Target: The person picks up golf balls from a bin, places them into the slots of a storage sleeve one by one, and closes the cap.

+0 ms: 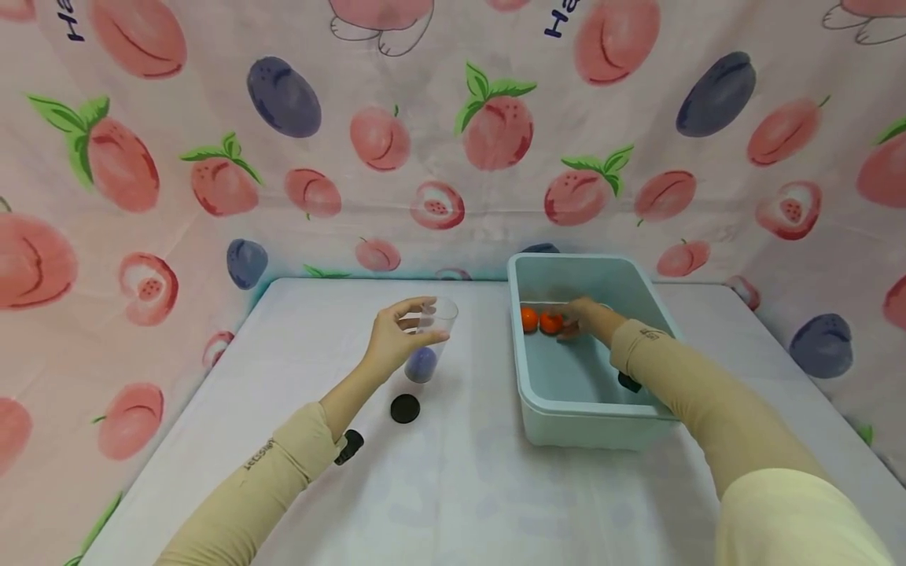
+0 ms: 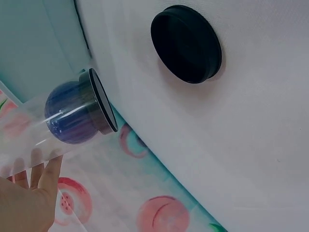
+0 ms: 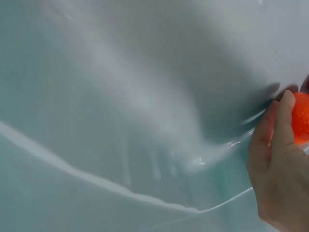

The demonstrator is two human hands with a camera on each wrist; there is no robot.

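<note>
Two orange balls (image 1: 539, 320) lie side by side at the far end of the pale blue tub (image 1: 591, 424), straight ahead of the right hand (image 1: 583, 317), whose grip curls round the nearer one. The left hand (image 1: 393, 339) holds a clear tube (image 1: 429, 339), upright on the desk (image 1: 453, 487), a blue ball (image 1: 421, 364) inside.

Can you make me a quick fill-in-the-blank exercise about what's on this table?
1. The left hand holds a clear ____.
2. The ball inside it is ____.
3. The right hand reaches into the ____.
4. The balls there are ____.

Missing words: tube; purple; bin; orange
</note>
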